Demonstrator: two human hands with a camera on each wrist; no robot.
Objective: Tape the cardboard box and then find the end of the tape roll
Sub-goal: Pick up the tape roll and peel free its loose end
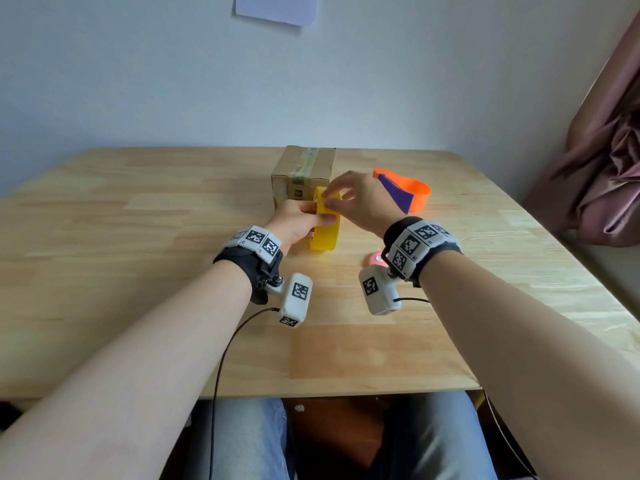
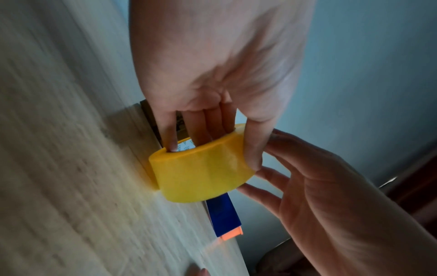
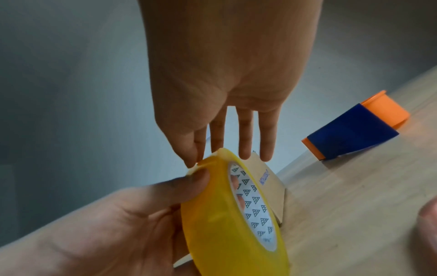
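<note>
With the taped brown cardboard box (image 1: 304, 171) behind on the wooden bench (image 1: 138, 271), the left hand (image 1: 298, 223) clenches the upright yellow tape roll (image 1: 325, 223) while the right hand (image 1: 360, 199) pinches at its top edge, so a fingernail should pick slowly at that ridge.

Glossy yellow plastic tape roll (image 1: 325, 221), matt brown cardboard box (image 1: 304, 174), smooth pale wooden table (image 1: 138, 237)

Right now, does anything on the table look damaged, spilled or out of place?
Nothing stands out. The cardboard box sits upright with tape along its top seam, the orange and blue dispenser lies beside it, and the yellow tape roll is held upright by the left hand while the right hand picks at its rim.
</note>
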